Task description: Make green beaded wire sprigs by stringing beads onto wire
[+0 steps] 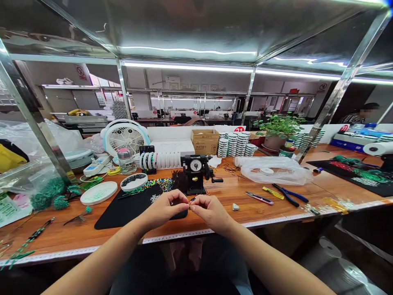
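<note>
My left hand (166, 208) and right hand (212, 211) meet above the counter (276, 207) edge, fingers of both pinched on a small dark piece (192, 200); dial machine (195, 172) at 12 o'clock.

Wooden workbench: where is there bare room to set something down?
Bare wood lies along the front edge left of the black rectangular mat, and right of the right hand, before the pink-handled cutters. Behind the mat it is crowded: a white round dish, coloured beads, a black hand-crank winder.
</note>
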A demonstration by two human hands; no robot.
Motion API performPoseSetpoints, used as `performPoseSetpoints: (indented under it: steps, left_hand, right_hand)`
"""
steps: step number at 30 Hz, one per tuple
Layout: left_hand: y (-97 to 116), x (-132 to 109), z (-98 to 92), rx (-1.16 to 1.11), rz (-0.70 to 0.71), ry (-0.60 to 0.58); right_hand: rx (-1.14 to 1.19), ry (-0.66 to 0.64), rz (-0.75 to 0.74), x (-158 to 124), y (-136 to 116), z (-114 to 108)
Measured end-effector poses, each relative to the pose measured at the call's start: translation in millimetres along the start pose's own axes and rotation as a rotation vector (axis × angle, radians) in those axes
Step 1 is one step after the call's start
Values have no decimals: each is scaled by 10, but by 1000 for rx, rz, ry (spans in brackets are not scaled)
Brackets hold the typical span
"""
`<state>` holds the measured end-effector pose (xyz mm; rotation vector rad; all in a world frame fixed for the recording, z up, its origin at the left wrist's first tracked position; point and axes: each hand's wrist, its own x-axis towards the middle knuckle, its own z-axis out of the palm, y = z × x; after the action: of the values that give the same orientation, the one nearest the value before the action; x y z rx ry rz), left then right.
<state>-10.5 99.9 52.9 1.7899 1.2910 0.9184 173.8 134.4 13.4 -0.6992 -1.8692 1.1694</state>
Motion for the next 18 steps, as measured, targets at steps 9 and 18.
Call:
performPoseSetpoints:
  steps: [9,18]
  left_hand:
    - [67,-152,168,491,242,136]
    - [-179,-129,336,409,256,223]
  right_hand:
    - [-127,47,51,-6,-29,24]
    - [-44,7,77,17,-25,14]
